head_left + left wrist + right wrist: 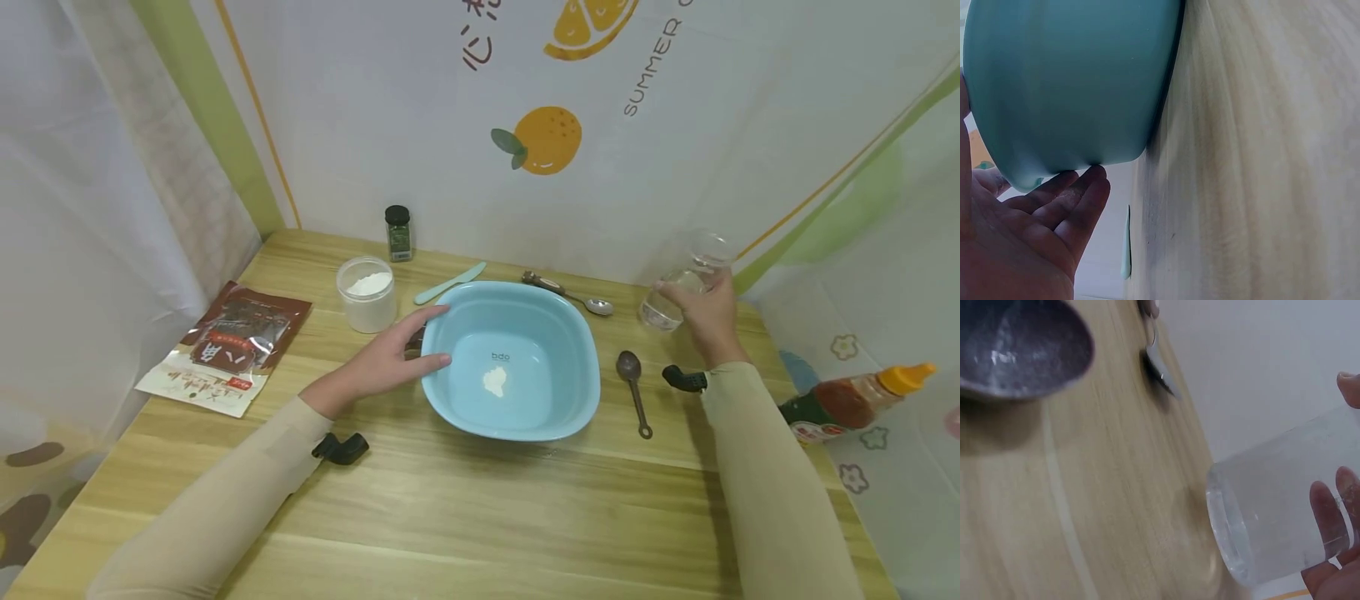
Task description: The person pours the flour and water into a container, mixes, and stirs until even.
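- Right hand [708, 321], at the frame's upper right, grips a clear, cylindrical plastic cup [662, 315], thumb opposite fingers.
- Its long axis slants up rightward; I can't tell whether its base touches the surface [480, 517].
- Mid-frame, lower and leftward from it: a light-blue, rounded-square basin [517, 315].
- Left hand [390, 354] holds the basin's left rim.

Smooth glossy plastic-looking basin [558, 358], clear smooth cup [1272, 500], wood-grained tabletop [480, 517] with a soft sheen, shiny metal spoon [599, 307], glossy dark scoop [629, 367], shiny film pouch [243, 337], smooth matt knife [450, 283], creased cloth-like curtain [390, 125], matt fabric sleeve [772, 483].
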Available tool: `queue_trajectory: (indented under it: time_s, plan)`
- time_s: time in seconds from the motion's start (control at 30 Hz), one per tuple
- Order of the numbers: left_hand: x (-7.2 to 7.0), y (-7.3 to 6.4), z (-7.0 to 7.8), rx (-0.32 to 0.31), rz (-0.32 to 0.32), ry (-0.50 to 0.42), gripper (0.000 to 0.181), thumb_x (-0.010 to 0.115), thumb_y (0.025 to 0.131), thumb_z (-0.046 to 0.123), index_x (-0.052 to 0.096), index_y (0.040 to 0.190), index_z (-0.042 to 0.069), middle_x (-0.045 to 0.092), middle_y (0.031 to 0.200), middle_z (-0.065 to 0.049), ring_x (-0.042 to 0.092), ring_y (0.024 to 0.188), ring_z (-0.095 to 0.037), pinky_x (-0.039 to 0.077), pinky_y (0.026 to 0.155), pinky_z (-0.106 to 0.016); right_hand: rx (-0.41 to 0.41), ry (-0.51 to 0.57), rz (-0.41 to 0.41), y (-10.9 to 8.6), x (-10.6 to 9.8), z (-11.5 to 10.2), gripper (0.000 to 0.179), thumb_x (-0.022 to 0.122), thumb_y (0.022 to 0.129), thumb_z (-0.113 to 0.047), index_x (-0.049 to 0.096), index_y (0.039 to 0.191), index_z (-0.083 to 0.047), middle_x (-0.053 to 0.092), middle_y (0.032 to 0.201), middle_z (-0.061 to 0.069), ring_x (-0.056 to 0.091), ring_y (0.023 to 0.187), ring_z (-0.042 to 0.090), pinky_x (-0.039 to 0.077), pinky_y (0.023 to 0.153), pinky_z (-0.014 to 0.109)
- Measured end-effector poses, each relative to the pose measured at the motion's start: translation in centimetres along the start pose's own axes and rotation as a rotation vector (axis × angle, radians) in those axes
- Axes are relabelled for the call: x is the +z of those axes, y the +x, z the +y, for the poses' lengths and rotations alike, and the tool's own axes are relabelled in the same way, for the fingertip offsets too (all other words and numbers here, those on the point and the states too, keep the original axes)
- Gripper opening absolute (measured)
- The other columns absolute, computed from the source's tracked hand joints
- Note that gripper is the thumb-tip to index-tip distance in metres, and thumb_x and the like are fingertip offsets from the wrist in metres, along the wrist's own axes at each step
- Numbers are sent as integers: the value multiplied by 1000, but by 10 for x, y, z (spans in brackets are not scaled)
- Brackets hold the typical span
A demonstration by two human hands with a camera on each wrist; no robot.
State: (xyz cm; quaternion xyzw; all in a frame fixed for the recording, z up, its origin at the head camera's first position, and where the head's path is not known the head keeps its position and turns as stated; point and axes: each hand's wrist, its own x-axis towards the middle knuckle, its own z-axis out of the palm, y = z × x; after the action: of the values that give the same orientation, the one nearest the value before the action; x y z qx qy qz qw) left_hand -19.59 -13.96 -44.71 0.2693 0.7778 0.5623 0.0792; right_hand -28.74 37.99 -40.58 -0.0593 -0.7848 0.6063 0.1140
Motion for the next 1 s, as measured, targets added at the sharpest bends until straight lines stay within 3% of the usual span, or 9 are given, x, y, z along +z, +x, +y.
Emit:
queue_trajectory:
  time_s: [0.3, 0.63, 0.9, 1.0]
  plan:
    - [1, 0, 1, -15, -6, 5, 81, 78, 105, 20, 35, 173, 10, 53, 163, -21, 62, 142, -41, 60, 109, -48, 30, -13, 55, 7, 1, 7, 93, 91, 94, -12, 36, 166, -28, 40, 171, 5, 40, 153, 25, 33, 131, 48]
    - [1, 0, -1, -21, -7, 11, 81, 78, 106, 20, 35, 173, 10, 53, 162, -21, 63, 141, -40, 60, 109, -48, 5, -13, 65, 5, 8, 7, 96, 87, 94, -3, 33, 171, -23, 41, 170, 7, 41, 152, 25, 32, 132, 47]
    - [2, 0, -1, -20, -8, 8, 81, 78, 106, 20, 35, 173, 11, 53, 162, -21, 63, 140, -40, 61, 108, -48, 19, -60, 85, 11, 7, 20, 97, 90, 96, -17, 30, 171, -26, 40, 169, 3, 39, 153, 25, 34, 131, 44]
    - [1, 0, -1, -21, -5, 9, 81, 78, 105, 20, 35, 173, 11, 52, 163, -21, 63, 140, -41, 60, 108, -48, 20, -87, 77, 15, 6, 25, 100, 92, 96, -26, 26, 171, -22, 36, 172, 7, 38, 155, 27, 34, 131, 44]
